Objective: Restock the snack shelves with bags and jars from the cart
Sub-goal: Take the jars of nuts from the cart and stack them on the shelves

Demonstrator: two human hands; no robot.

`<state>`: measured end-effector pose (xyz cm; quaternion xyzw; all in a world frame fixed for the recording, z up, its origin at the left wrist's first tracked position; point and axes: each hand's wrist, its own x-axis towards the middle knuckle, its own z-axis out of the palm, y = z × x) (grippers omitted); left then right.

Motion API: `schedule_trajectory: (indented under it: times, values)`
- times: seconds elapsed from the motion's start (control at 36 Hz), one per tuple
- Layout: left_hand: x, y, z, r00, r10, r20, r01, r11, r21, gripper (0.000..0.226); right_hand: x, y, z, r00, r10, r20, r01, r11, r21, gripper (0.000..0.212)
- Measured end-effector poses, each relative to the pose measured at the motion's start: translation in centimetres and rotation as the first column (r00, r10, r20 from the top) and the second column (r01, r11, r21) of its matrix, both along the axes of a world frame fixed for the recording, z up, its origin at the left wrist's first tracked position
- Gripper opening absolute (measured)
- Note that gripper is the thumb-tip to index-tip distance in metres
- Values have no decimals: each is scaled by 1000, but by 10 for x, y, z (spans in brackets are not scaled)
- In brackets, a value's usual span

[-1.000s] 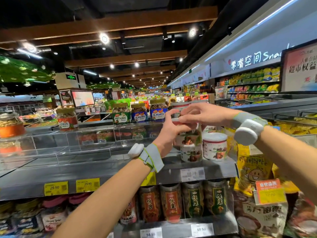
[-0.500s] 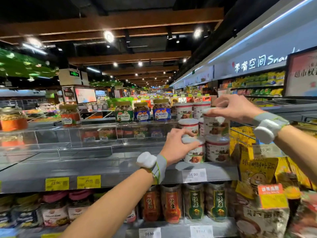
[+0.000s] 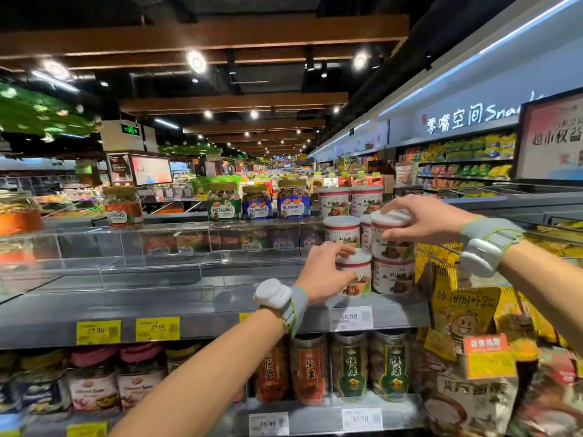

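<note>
My left hand [image 3: 323,272] grips a white-lidded nut jar [image 3: 356,277] standing at the front of the grey shelf [image 3: 189,305]. My right hand [image 3: 422,217] holds the white lid of a second jar [image 3: 391,238], which sits tilted on top of another jar [image 3: 392,275] just to the right. More of the same white jars [image 3: 342,230] stand stacked behind them. Both wrists wear grey bands with white sensors.
Clear-lidded jars of pistachios [image 3: 222,203] and almonds [image 3: 293,200] stand on the top shelf behind acrylic dividers [image 3: 157,247]. Tall jars [image 3: 348,364] fill the shelf below. Yellow snack bags [image 3: 457,310] hang at the right. Left of the white jars the grey shelf is bare.
My right hand carried one jar rightward onto the right-hand stack. My left hand lowered its jar onto the shelf front. The view tilted slightly.
</note>
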<state>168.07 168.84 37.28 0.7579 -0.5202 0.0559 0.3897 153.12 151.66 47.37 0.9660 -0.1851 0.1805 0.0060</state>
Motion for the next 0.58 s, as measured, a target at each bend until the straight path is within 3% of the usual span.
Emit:
schedule_trajectory:
  times: [0.19,0.36,0.58]
  values:
    - [-1,-4,-2,995,22,95,-27,998,52,41,3,-10,-12,997,17,76,-19,1000,21,55]
    - [1,-5,-3,995,17,103,-23,998,63,43,7,-9,-12,998,-18,55,28,980,-197,57]
    - [0,-6,1,982,12,189,-37,991,128,42,8,-10,-6,999,-41,-8,40,991,-128,61]
